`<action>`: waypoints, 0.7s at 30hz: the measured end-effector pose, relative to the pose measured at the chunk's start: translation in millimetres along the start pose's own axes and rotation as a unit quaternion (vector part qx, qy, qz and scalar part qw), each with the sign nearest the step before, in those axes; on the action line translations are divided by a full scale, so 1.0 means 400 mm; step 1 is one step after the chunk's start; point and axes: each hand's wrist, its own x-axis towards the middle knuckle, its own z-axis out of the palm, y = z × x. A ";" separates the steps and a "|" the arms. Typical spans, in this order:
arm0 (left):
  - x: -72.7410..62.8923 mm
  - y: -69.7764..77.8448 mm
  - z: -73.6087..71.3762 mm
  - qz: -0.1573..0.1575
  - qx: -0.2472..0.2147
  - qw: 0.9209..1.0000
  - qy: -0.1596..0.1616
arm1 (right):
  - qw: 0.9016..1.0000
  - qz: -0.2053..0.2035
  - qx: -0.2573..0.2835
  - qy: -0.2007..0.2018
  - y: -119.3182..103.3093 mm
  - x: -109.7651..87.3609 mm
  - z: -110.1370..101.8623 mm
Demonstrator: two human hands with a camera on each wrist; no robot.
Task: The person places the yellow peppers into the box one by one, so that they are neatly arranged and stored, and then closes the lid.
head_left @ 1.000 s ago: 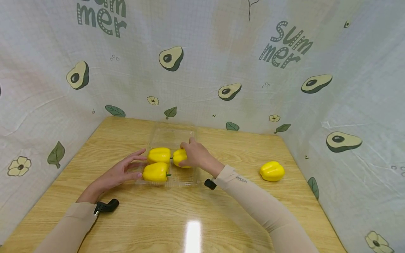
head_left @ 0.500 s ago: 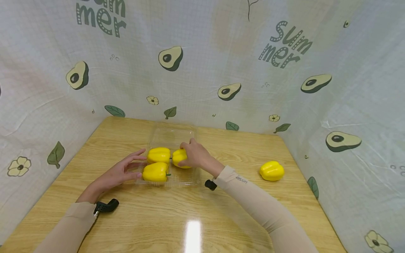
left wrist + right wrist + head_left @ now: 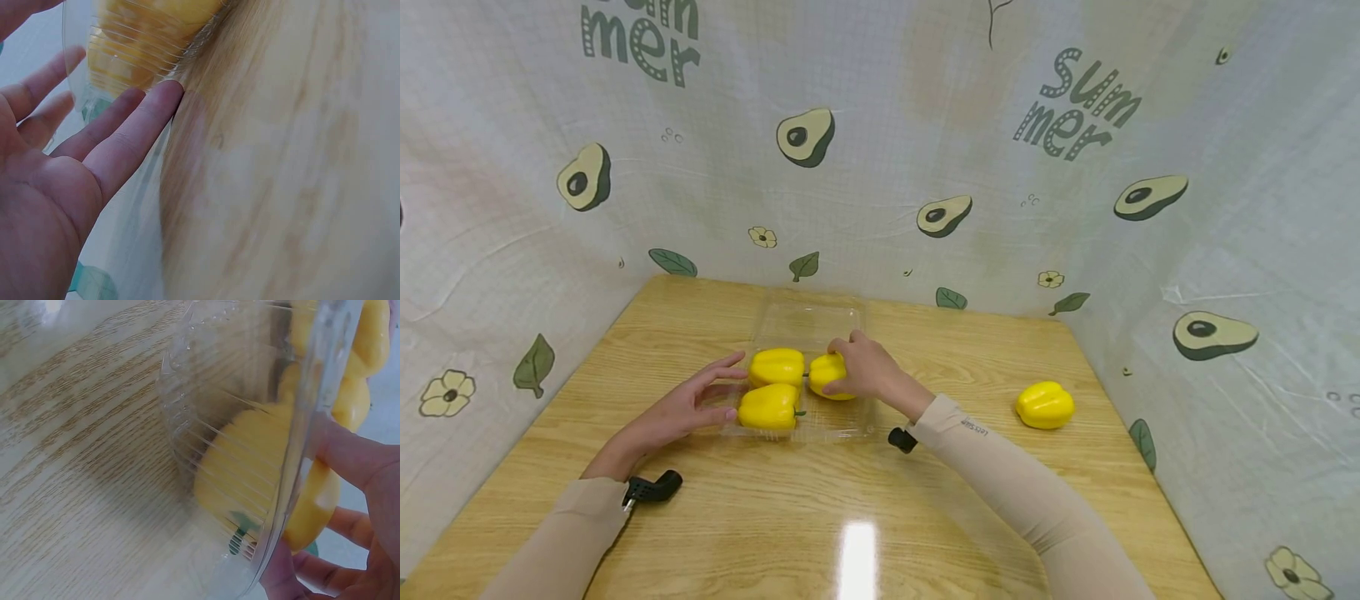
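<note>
A clear plastic clamshell box (image 3: 831,423) lies on the table with its lid (image 3: 808,323) folded back. Inside, a yellow bell pepper (image 3: 777,368) sits at the back left, and another bell pepper (image 3: 767,408) with a green stem lies in front of it. My right hand (image 3: 868,368) grips a third bell pepper (image 3: 826,375) in the back right of the box. Through the box wall in the right wrist view, this pepper (image 3: 244,462) shows with fingers and thumb around it. My left hand (image 3: 681,404) stays at the box's left side, fingers spread; in the left wrist view fingertips (image 3: 167,94) reach the ribbed wall.
One more yellow bell pepper (image 3: 1045,406) lies on the wooden table (image 3: 760,517) to the right. A pale cloth (image 3: 865,167) printed with avocados hangs around the back and sides. Black camera mounts (image 3: 655,487) sit on both wrists.
</note>
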 end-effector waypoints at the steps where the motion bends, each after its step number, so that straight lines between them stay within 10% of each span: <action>1: 0.000 0.000 0.000 0.001 0.001 1.000 0.000 | 1.000 -0.002 0.000 0.002 0.001 0.000 0.001; 21: 0.005 0.009 0.007 -0.003 0.004 1.000 0.005 | 0.999 -0.015 0.046 0.023 0.028 -0.003 0.010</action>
